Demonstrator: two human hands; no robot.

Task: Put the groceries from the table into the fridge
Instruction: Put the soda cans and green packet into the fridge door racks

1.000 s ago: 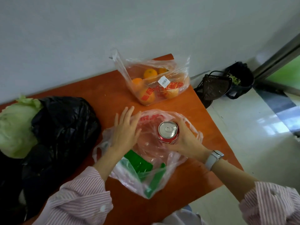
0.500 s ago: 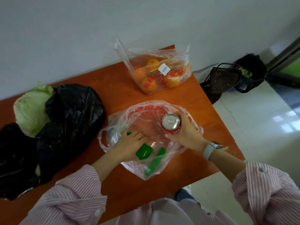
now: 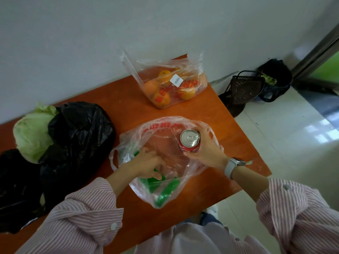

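Observation:
A clear plastic bag point(image 3: 159, 136) with red print lies open on the orange table point(image 3: 117, 99). My right hand point(image 3: 205, 149) grips a red soda can point(image 3: 189, 141) upright inside the bag's mouth. My left hand point(image 3: 146, 165) reaches into the bag with curled fingers around a green item point(image 3: 165, 189); what the item is stays unclear through the plastic. A second clear bag of oranges point(image 3: 165, 88) stands at the table's far edge by the wall.
A pale green cabbage point(image 3: 31, 132) sticks out of black plastic bags point(image 3: 73, 136) on the table's left. On the floor to the right lie a dark basket point(image 3: 245, 88) and a black bag point(image 3: 275, 79). The table's right edge drops to white tiles.
My left hand went from lying flat on the bag to reaching inside it and closing on the green item. The right hand kept its hold on the can.

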